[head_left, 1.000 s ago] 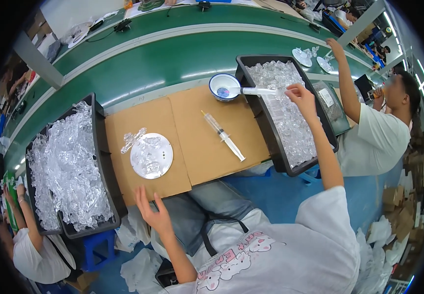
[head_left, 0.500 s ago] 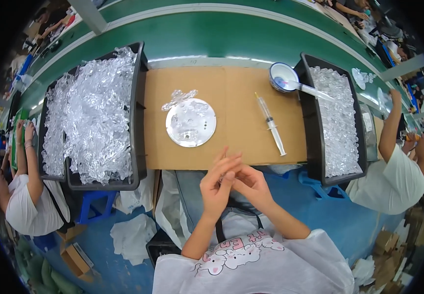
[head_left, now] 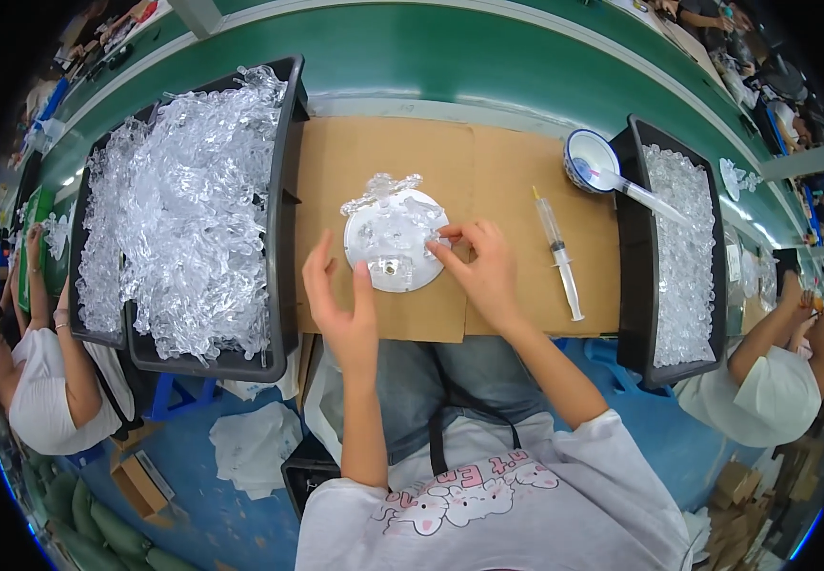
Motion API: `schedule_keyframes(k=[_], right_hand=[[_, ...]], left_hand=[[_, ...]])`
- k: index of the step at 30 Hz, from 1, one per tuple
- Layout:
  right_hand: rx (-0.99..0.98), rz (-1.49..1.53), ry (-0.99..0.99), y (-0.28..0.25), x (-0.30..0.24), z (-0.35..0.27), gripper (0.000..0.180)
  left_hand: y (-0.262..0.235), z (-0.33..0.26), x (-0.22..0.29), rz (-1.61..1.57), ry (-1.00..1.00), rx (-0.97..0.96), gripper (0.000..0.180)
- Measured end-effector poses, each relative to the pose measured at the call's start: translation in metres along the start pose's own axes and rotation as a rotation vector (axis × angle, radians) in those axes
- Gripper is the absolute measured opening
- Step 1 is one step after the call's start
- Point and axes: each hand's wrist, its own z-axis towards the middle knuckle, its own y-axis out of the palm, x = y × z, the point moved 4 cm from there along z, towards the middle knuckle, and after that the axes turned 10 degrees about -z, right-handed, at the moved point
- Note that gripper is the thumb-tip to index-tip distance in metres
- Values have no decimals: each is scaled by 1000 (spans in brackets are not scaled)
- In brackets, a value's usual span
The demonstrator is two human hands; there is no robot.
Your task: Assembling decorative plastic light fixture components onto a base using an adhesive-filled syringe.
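Note:
A round white disc point(head_left: 419, 277) lies on the brown cardboard, with several clear plastic pieces point(head_left: 390, 266) on it. More clear plastic parts point(head_left: 378, 189) lie along its far edge. My left hand point(head_left: 343, 312) is beside the disc's near left edge, thumb and fingers spread, holding nothing. At the disc's right edge, my right hand point(head_left: 490, 276) has its thumb and forefinger closed in a pinch on a small clear plastic piece, mostly hidden by the fingertips. A syringe point(head_left: 558, 253) with a yellow tip lies to the right of this hand.
Black bins of clear plastic parts stand at the left point(head_left: 286, 228) and right point(head_left: 642, 257) of the cardboard point(head_left: 516, 162). A blue-and-white bowl point(head_left: 583, 152) sits at the far right, a second syringe point(head_left: 655, 202) leaning from it over the right bin. Co-workers sit on both sides.
My hands were together at the cardboard's near edge. They have separated and reached forward, the left opening beside the disc, the right coming to its right edge. The view has shifted slightly.

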Motion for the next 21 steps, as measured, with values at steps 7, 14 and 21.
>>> schedule_keyframes(k=[7, 14, 21], right_hand=[[1, -66, 22, 17, 3, -2, 22], [-1, -152, -32, 20, 2, -5, 25], [-51, -24, -23, 0, 13, -3, 31]], left_hand=[[10, 46, -40, -32, -6, -117, 44], [30, 48, -65, -171, -191, -254, 38], [31, 49, -63, 129, 55, -140, 24]])
